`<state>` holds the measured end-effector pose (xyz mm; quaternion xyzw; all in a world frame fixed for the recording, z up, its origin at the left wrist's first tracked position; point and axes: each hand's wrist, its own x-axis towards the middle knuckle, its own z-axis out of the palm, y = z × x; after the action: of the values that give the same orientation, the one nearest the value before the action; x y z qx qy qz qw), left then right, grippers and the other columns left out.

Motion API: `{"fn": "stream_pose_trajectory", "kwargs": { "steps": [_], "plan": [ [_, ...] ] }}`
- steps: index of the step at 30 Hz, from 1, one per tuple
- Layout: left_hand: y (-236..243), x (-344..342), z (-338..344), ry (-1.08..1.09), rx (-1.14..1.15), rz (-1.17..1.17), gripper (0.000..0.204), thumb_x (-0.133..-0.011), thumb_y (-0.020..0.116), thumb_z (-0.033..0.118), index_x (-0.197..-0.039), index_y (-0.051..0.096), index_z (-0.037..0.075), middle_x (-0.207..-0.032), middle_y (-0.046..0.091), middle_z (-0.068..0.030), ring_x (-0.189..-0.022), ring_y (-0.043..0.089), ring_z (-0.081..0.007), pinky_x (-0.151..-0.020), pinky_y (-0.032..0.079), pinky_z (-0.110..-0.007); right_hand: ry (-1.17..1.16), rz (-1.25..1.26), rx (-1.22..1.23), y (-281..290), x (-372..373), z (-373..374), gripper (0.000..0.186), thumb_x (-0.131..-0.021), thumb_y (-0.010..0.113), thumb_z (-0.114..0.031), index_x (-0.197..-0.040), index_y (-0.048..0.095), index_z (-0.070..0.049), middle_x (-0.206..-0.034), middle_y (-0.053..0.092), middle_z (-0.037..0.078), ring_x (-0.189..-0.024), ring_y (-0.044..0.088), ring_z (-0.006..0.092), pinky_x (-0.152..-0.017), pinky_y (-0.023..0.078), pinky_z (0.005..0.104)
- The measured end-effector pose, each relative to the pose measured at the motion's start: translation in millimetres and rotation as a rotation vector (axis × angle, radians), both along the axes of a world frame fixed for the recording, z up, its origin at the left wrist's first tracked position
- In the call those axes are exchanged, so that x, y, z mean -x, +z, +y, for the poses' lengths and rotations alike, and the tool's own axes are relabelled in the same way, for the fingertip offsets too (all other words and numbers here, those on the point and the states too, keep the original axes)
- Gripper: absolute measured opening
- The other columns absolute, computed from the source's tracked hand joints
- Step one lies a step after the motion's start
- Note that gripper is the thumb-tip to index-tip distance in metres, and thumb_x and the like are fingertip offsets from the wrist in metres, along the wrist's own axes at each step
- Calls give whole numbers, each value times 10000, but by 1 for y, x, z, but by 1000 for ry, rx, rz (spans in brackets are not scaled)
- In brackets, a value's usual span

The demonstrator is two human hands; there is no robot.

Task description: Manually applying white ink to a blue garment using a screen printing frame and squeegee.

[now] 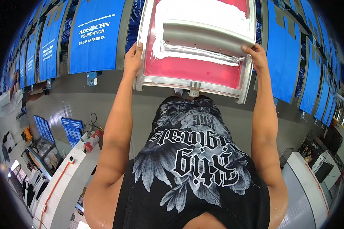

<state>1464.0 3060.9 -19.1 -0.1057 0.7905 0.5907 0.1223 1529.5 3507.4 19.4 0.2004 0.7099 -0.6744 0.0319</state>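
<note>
A screen printing frame (140,72) with silvery metal rails is in front of me, its red mesh (191,72) partly coated with thick white ink (202,11). Across the mesh lies a wide metal squeegee (206,36), with a line of white ink along its near edge. My left hand (133,59) is closed around the left rail. On the other side my right hand (257,57) grips the right rail, its thumb beside the squeegee's right end; whether it also touches the squeegee I cannot tell. A metal bracket (194,89) sits at the middle of the frame's near rail.
Blue printed panels (97,36) lie in a row on both sides, with dark boards under them. Lower left, a white ledge (59,187) carries an orange cable and a red cylinder (92,142). Another person's white sleeve (9,103) shows at far left.
</note>
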Motion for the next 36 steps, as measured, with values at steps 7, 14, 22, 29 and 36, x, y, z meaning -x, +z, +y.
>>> {"fn": "stream_pose_trajectory", "kwargs": {
  "steps": [7,14,22,29,36],
  "plan": [
    [51,-1,14,-263,625,711,514,-762,701,364,-1160,565,69,-1077,583,-181,-1025,541,-352,-888,415,-424,345,-20,-634,38,-23,-5,373,-636,742,-46,-989,626,-15,-893,634,62,-836,587,161,-767,464,288],
    [96,7,79,-1124,891,531,256,-699,718,231,-881,621,77,-877,638,-100,-903,599,-281,-785,453,-375,575,7,-1168,61,-52,-66,428,-617,605,-28,-1037,614,-111,-952,639,117,-981,581,275,-994,286,537],
    [75,126,125,-681,863,819,397,-652,698,135,-1031,590,85,-901,625,-98,-873,585,-302,-770,454,-407,455,110,-1387,48,95,-26,352,-709,544,-34,-1052,578,-103,-979,629,96,-973,582,281,-965,296,596],
    [74,15,73,-748,742,664,403,-561,732,64,-939,594,63,-890,608,-91,-866,549,-284,-758,422,-398,527,82,-1192,55,-11,-57,417,-612,571,19,-1014,588,-92,-940,616,68,-980,561,257,-1020,218,595],
    [42,-12,66,-689,719,724,388,-515,689,17,-888,596,71,-876,601,-91,-853,562,-273,-767,439,-394,520,90,-1195,45,-37,-66,382,-600,587,1,-966,622,-103,-903,642,65,-899,586,251,-1035,226,572]
  ]
}}
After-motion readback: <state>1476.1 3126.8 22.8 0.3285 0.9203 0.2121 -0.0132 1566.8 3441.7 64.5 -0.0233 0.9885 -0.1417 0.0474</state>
